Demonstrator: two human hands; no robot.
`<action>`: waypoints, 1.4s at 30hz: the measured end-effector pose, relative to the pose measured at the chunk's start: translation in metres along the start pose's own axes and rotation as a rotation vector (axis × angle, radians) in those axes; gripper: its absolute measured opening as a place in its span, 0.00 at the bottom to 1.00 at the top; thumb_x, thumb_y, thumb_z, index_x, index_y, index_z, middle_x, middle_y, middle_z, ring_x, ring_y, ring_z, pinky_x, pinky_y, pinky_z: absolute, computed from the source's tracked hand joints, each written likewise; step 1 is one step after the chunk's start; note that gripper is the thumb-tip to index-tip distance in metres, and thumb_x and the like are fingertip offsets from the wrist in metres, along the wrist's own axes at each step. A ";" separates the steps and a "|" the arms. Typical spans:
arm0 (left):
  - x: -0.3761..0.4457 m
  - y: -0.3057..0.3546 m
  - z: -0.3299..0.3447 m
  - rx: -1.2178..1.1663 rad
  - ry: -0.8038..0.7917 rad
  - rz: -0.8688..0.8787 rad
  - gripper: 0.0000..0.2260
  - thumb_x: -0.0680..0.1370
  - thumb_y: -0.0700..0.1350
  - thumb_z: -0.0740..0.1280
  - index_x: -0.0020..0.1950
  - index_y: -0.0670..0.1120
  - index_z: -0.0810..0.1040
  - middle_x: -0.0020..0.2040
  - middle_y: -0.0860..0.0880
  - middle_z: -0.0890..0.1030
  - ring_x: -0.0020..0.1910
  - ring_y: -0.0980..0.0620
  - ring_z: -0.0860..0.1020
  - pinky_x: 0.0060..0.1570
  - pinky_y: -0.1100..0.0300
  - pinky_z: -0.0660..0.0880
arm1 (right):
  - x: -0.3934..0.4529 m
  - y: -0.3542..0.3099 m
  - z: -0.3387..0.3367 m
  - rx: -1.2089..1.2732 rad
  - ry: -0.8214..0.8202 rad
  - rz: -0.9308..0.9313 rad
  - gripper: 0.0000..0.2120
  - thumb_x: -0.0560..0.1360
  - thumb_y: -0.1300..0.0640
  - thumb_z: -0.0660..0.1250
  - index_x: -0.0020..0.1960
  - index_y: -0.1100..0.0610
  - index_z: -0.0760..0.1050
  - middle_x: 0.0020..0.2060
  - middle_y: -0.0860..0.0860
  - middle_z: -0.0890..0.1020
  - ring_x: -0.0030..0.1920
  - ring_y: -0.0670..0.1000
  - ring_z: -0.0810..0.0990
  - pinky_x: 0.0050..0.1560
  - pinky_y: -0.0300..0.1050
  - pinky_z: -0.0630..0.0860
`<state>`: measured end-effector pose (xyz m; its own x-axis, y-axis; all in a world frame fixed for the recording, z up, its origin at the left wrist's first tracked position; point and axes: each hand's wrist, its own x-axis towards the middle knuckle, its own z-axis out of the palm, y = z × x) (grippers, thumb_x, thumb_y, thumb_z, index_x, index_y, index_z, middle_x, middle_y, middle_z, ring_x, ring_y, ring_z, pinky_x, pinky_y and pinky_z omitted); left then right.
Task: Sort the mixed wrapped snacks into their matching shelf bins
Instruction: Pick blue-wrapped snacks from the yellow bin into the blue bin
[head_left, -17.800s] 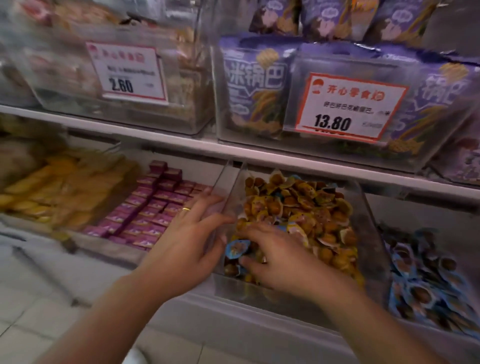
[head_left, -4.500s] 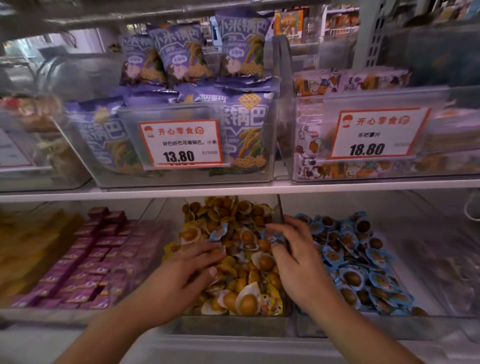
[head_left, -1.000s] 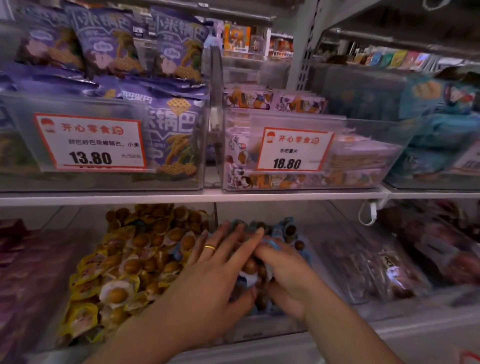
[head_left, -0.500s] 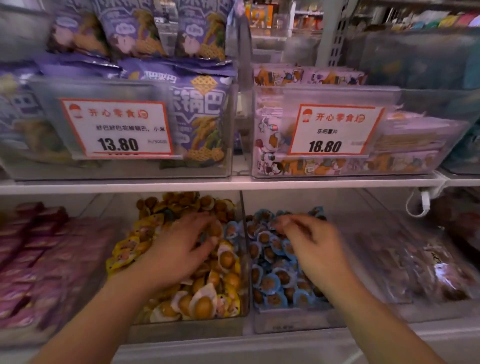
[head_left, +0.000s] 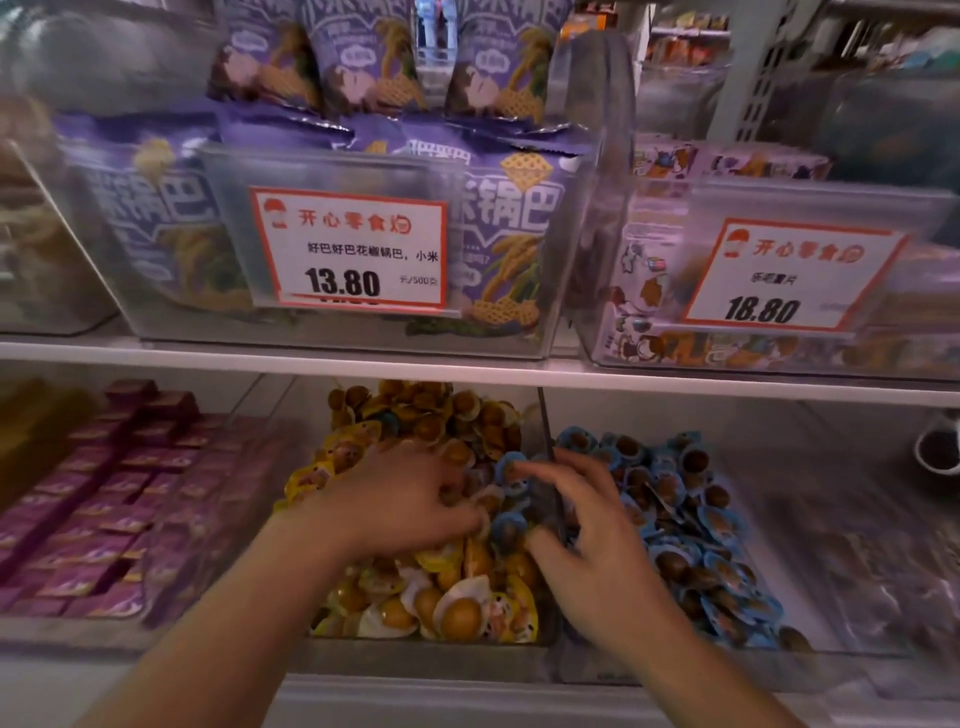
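Note:
Two clear bins stand side by side on the lower shelf. The middle bin (head_left: 426, 660) holds yellow-wrapped round snacks (head_left: 457, 613), with a few blue-wrapped ones (head_left: 506, 527) mixed in near its right side. The bin to its right (head_left: 675, 670) holds blue-wrapped snacks (head_left: 717, 519). My left hand (head_left: 410, 499) rests on the yellow pile, fingers bent down into it with the tips hidden. My right hand (head_left: 576, 525) reaches across the divider (head_left: 545, 431), its fingers spread over the stray blue pieces.
A bin of purple boxes (head_left: 104, 519) sits to the left, and a bin of dark packets (head_left: 857, 545) to the right. The white shelf edge (head_left: 467, 371) runs just above. On it stand bins of purple bags (head_left: 519, 208) and price tags reading 13.80 (head_left: 348, 249) and 18.80 (head_left: 789, 275).
My right hand has moved left from over the blue bin to across the divider into the yellow bin. My left hand stays on the yellow pile.

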<state>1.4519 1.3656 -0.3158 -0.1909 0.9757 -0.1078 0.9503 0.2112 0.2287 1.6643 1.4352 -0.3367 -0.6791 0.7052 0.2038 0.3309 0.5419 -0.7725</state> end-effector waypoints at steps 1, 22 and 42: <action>-0.003 -0.010 -0.004 0.030 -0.029 -0.044 0.25 0.63 0.70 0.54 0.49 0.60 0.79 0.50 0.56 0.77 0.58 0.52 0.72 0.57 0.53 0.68 | -0.001 0.000 0.001 -0.003 0.004 -0.002 0.22 0.76 0.55 0.66 0.65 0.34 0.71 0.65 0.31 0.60 0.64 0.32 0.64 0.57 0.18 0.59; 0.026 0.014 0.022 -0.104 0.042 -0.109 0.14 0.77 0.56 0.65 0.62 0.57 0.74 0.61 0.54 0.72 0.58 0.50 0.75 0.56 0.49 0.75 | -0.004 -0.001 0.004 -0.036 0.047 -0.040 0.21 0.77 0.57 0.65 0.67 0.39 0.71 0.65 0.34 0.61 0.53 0.25 0.69 0.51 0.18 0.64; 0.020 0.012 0.002 0.005 0.390 -0.061 0.14 0.78 0.48 0.64 0.63 0.53 0.78 0.57 0.49 0.77 0.58 0.45 0.76 0.54 0.52 0.74 | -0.003 -0.002 0.004 -0.035 0.061 -0.061 0.22 0.76 0.57 0.66 0.65 0.38 0.72 0.68 0.38 0.62 0.59 0.21 0.61 0.54 0.16 0.58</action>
<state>1.4603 1.3879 -0.3170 -0.3255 0.9107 0.2545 0.9352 0.2705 0.2283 1.6628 1.4299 -0.3384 -0.6578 0.6966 0.2865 0.3141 0.5994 -0.7362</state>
